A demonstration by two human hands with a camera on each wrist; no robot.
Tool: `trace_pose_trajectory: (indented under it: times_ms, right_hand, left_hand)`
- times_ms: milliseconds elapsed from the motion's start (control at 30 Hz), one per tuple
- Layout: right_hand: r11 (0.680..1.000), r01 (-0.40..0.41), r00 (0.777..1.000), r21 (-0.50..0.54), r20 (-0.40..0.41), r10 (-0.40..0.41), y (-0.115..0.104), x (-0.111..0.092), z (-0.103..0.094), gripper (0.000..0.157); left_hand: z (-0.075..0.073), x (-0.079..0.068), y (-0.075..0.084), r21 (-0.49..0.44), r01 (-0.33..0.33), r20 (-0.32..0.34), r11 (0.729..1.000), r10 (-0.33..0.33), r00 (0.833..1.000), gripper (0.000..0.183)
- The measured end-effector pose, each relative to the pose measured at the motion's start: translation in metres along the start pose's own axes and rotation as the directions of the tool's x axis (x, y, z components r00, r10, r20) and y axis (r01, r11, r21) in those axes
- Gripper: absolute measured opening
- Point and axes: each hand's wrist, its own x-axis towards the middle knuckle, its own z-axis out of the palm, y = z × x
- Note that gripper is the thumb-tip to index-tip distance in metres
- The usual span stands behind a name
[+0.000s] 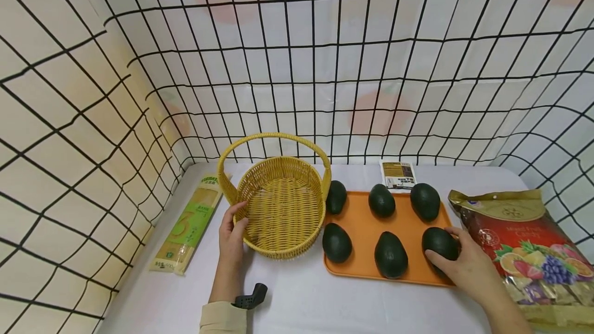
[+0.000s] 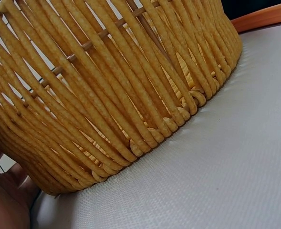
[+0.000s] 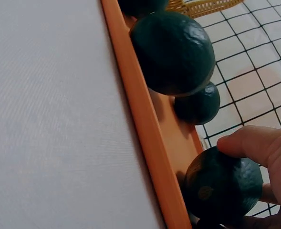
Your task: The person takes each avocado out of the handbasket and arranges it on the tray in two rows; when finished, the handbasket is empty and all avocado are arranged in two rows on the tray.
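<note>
A yellow wicker basket [image 1: 284, 210] with an arched handle stands on the table with nothing inside. My left hand [image 1: 232, 233] holds its left rim, the fingertips reaching over the edge. The left wrist view shows the basket's woven side [image 2: 107, 90] close up and part of the hand at the left edge. On the right, an orange tray [image 1: 359, 226] carries several dark green avocados. My right hand [image 1: 468, 267] grips the front-right avocado [image 1: 438, 244], thumb on one side and fingers on the other; in the right wrist view this avocado [image 3: 221, 186] is at the tray's edge.
A green-labelled noodle pack [image 1: 190, 226] lies left of the basket. To the tray's right is a red candy bag [image 1: 529, 251], close by my right forearm. A small brown-and-white packet [image 1: 398, 175] lies behind the tray. Black wire mesh [image 1: 297, 81] walls the back and sides.
</note>
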Motion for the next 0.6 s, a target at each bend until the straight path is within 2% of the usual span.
trace_pose_trajectory:
  times_ms: [600]
  right_hand:
    - [1.0, 0.025, 0.999, 0.008, -0.047, -0.025, -0.001, 0.0002, 0.0008, 0.11]
  left_hand:
    - [0.0008, 0.0002, 0.0013, 0.007, 0.014, -0.003, 1.0, -0.014, 1.0, 0.041]
